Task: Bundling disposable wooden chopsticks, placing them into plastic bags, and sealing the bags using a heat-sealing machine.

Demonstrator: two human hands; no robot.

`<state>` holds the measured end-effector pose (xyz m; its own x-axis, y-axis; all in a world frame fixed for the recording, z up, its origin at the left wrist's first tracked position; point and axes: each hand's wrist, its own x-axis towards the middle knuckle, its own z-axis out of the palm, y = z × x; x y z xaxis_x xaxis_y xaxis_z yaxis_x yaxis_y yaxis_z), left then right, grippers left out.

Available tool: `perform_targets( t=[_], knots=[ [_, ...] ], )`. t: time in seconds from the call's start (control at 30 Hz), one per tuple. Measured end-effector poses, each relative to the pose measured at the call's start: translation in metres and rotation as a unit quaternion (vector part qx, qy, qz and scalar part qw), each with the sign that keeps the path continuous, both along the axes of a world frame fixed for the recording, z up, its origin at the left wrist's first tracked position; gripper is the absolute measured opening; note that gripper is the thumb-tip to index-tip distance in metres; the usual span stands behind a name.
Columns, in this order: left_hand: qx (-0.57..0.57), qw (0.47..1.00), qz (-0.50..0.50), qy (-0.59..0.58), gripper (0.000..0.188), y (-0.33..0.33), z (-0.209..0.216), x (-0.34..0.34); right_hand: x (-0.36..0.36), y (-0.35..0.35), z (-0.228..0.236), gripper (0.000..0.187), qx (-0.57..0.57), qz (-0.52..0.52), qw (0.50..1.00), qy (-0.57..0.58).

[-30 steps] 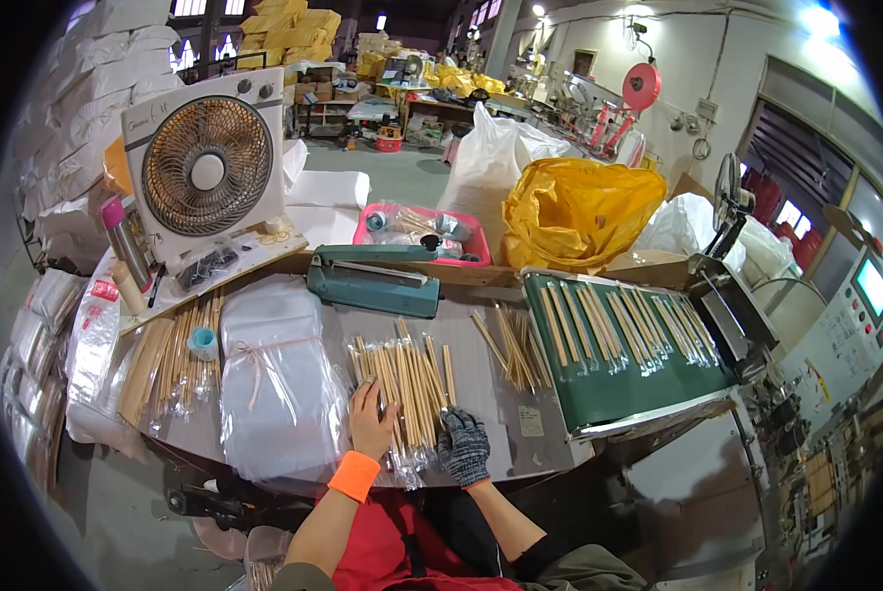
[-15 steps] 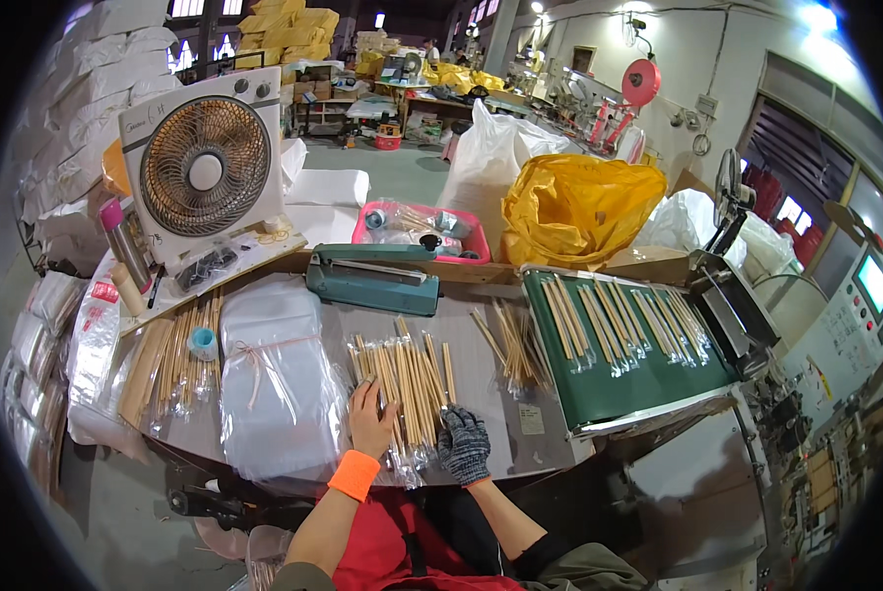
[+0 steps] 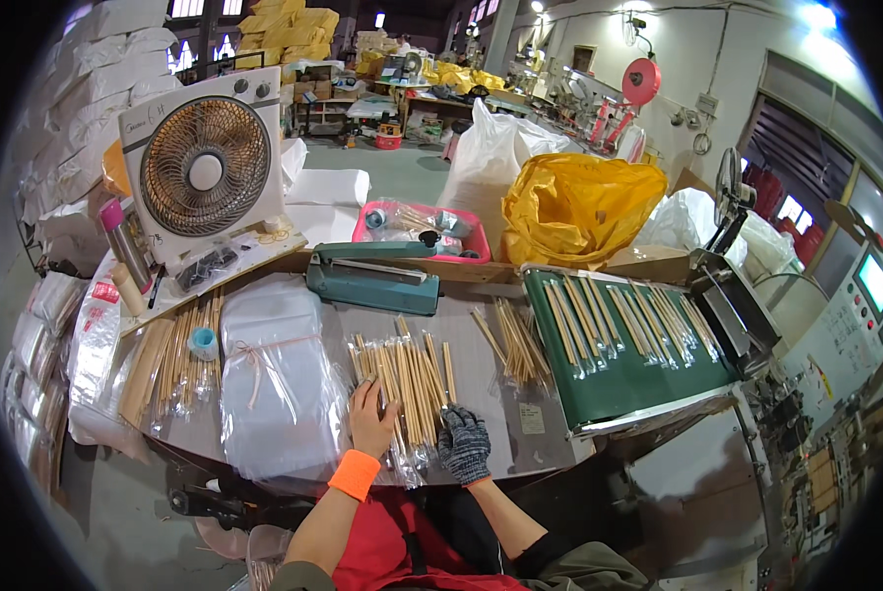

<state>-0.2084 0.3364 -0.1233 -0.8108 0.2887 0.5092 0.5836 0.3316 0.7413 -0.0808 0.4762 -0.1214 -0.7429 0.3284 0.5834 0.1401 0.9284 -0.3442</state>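
Note:
A heap of pale wooden sticks in clear plastic sleeves (image 3: 414, 379) lies on the table in front of me, between my two hands. My left hand (image 3: 370, 419), bare with an orange wristband, rests along the heap's left edge, its fingers stretched out over the sticks. On the right side, my right hand (image 3: 464, 443) wears a grey knitted glove. Its fingers curl at the lower end of a wrapped stick (image 3: 449, 372); the fingertips are partly hidden. Left of my left hand lies a stack of clear plastic bags (image 3: 276, 394) tied with string.
A green conveyor belt (image 3: 628, 389) at right carries several wrapped stick bundles (image 3: 589, 320). More sticks (image 3: 520, 345) lie beside it. Behind are a teal bag sealer (image 3: 377, 286), a pink basket (image 3: 479, 241) and a yellow bag (image 3: 579, 212). A fan (image 3: 205, 167) stands back left.
The stick bundles on the green belt have shifted to the right. My hands and the heap between them have hardly moved.

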Motion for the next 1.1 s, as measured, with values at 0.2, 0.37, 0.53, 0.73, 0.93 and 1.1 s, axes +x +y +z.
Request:
perform_targets(
  t=[0.2,0.37,0.53,0.73,0.93,1.1],
  knots=[
    [-0.005,1.000,0.002,-0.001,0.049,0.0002,-0.0001,-0.0001,-0.0011,0.0007,-0.0029,0.039,0.003,-0.004,1.000,-0.003],
    [-0.004,1.000,-0.001,-0.001,0.049,0.0009,0.0014,0.0006,-0.0008,0.0018,-0.0028,0.038,-0.003,-0.004,1.000,-0.003],
    [-0.003,1.000,-0.002,-0.002,0.049,0.0005,0.0014,0.0000,-0.0009,0.0012,-0.0030,0.039,-0.007,-0.003,1.000,-0.004],
    [-0.001,1.000,-0.005,-0.006,0.049,0.0005,0.0018,-0.0002,-0.0004,0.0011,-0.0028,0.039,-0.009,-0.005,1.000,-0.009],
    [0.004,1.000,-0.008,-0.006,0.050,0.0001,0.0026,0.0001,-0.0002,0.0011,-0.0025,0.040,-0.009,0.001,1.000,-0.006],
    [0.002,1.000,-0.011,-0.017,0.053,0.0002,0.0040,0.0012,-0.0001,0.0006,-0.0016,0.040,-0.009,-0.001,1.000,-0.007]
  ],
)
